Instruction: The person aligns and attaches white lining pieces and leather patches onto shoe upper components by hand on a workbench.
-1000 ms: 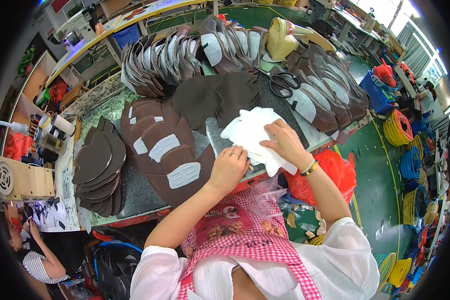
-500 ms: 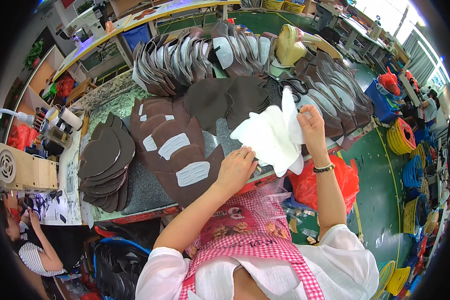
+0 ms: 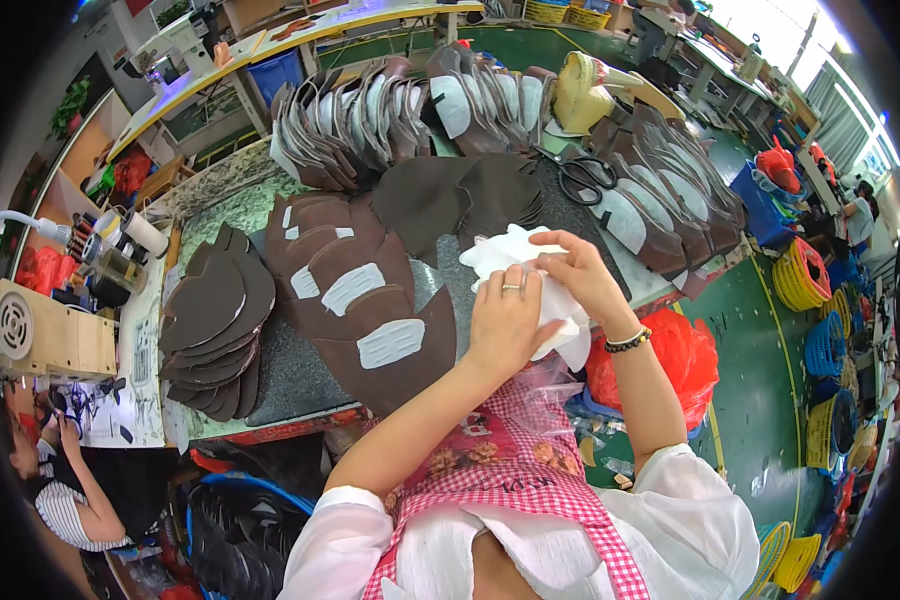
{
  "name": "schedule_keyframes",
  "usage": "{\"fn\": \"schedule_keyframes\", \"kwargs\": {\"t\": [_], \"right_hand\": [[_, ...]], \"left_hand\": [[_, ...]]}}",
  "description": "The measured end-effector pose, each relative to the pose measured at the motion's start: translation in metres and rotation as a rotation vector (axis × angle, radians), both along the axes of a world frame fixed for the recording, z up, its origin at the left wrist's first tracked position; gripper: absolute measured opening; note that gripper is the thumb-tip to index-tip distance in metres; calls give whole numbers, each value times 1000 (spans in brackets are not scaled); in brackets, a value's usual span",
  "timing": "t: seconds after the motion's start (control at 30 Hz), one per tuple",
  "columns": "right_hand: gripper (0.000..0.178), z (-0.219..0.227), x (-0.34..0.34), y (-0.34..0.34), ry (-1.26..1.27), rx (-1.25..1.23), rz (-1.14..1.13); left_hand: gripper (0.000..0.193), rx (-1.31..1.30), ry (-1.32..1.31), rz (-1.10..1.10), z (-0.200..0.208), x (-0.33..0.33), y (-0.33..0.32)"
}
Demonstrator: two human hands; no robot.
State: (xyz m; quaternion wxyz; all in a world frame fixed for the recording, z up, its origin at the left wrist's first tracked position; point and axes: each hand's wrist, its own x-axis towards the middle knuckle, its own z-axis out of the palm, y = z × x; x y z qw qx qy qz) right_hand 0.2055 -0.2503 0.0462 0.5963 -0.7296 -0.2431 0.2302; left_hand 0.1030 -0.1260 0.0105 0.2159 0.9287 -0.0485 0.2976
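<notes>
A loose pile of soft white cut-out pieces [image 3: 490,258] lies at the near edge of the bench, under both my hands. My left hand [image 3: 507,315] rests on the pile with its fingers stretched out and its thumb apart, pressing on the white material. My right hand [image 3: 585,280] is bent over the pile from the right, its fingers closed on a white piece; its fingertips are partly hidden. Left of my hands lie overlapping brown leather shoe-upper pieces [image 3: 410,375], some with white patches [image 3: 391,344]. Behind the pile are dark brown pieces [image 3: 415,205].
Black scissors [image 3: 582,178] lie beyond my right hand. Rows of brown pieces with white linings [image 3: 355,125] stand along the back, near a yellow container [image 3: 582,92]. A dark stack [image 3: 210,330] sits at left. A red plastic bag [image 3: 660,365] hangs below right. Another person [image 3: 75,490] sits lower left.
My right hand has come down and left from holding a white piece upright, and now meets the left hand over the pile. My left hand has shifted slightly right. The scissors are now uncovered.
</notes>
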Motion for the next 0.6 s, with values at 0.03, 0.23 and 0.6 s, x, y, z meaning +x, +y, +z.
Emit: {"fn": "schedule_keyframes", "kwargs": {"t": [0.03, 0.23, 0.6], "right_hand": [[30, -2, -1, -3, -2, -4, -3], [45, -64, 0, -24, 403, 283, -115], [28, -19, -86, 62, 81, 19, 236]], "left_hand": [[59, 52, 121, 12, -2, 4, -4], [28, -42, -109, 151, -5, -7, 47], [17, -1101, 139, 178, 13, -163, 117]]}}
